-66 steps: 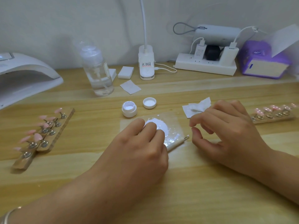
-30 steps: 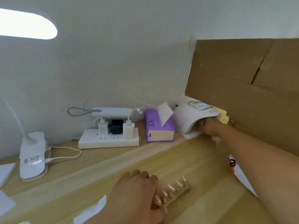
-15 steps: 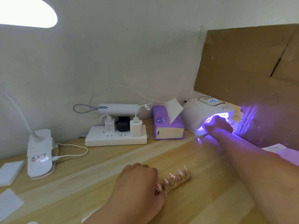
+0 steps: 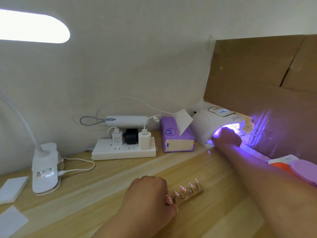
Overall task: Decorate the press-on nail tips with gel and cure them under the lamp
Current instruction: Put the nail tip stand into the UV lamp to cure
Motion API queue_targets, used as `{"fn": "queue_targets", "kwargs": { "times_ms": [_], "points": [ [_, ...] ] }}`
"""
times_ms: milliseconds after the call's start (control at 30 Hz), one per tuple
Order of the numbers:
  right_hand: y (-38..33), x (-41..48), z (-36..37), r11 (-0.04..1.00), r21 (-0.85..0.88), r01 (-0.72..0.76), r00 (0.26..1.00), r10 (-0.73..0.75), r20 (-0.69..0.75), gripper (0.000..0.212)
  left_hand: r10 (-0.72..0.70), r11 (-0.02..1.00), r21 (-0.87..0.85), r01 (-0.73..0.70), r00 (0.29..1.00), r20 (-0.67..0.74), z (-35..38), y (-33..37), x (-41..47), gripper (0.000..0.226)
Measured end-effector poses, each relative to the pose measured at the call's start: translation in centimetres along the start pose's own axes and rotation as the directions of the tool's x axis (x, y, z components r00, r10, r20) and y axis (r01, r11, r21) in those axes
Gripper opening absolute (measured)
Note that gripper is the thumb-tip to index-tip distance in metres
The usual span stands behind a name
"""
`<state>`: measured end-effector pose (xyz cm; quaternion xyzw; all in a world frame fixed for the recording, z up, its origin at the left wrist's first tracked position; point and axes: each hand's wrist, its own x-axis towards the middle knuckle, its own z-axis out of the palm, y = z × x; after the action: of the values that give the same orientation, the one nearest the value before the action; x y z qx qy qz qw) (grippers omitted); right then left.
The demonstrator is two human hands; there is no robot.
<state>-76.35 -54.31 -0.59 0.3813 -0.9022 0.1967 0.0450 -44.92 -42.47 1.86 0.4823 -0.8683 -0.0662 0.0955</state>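
A pale wooden desk [image 4: 106,189] runs along a white wall [image 4: 137,66], with a sheet of brown cardboard [image 4: 257,79] standing at the far right. The left hand [image 4: 149,194] lies low on the desk, knuckles up. Its fingers curl over the near end of a wooden strip [image 4: 197,190] and its thumb tucks under that end, so it pinches the strip. The strip stretches away to the right of this hand and lies flat on the desk. Pink nail tips [image 4: 182,188] with white dots stand in a row on small metal posts along it.

The right hand [image 4: 226,137] reaches far forward and right of the left hand, into the mouth of a white curing lamp [image 4: 205,127]. Purple light glows from the lamp over this hand, the forearm and the cardboard beside it. The fingers are hidden under the hood, so I cannot tell whether they are spread or hold anything.

Just left of the right hand, touching the curing lamp, lies a purple tissue pack [image 4: 173,140] with one sheet sticking up. Further left sits a white power strip [image 4: 123,152] with three plugs in it, and a white power bank [image 4: 127,121] behind it. Well left of the left hand stands the base of a desk lamp [image 4: 45,170], with white pads [image 4: 12,188] beside it.
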Motion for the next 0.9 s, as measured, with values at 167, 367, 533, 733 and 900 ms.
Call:
{"fn": "queue_targets", "kwargs": {
  "times_ms": [167,367,533,733,900],
  "points": [
    [0.2,-0.1,0.1,1.000,0.009,-0.004,1.000,0.004,-0.001,0.021,0.002,0.999,0.036,-0.002,1.000,0.006,0.0,0.2,0.8,0.024],
    [0.4,0.0,-0.4,0.999,0.038,0.036,0.997,-0.038,0.065,0.010,-0.012,1.000,-0.013,0.012,1.000,-0.019,0.7,-0.1,1.2,0.025],
    [1.7,-1.7,-0.6,0.997,0.081,0.009,0.999,-0.013,0.041,0.029,0.004,1.000,-0.020,-0.005,0.999,-0.050,1.0,0.1,2.7,0.026],
    [2.2,-2.5,-1.2,0.991,0.135,0.011,0.998,-0.020,0.064,0.021,0.023,0.999,-0.030,-0.026,0.996,-0.091,1.6,0.8,4.2,0.024],
    [1.5,-3.1,-1.6,0.991,0.126,-0.035,0.998,0.028,0.057,0.029,-0.029,0.981,-0.192,0.019,0.998,-0.050,1.8,0.2,4.5,0.023]
  ]
}}
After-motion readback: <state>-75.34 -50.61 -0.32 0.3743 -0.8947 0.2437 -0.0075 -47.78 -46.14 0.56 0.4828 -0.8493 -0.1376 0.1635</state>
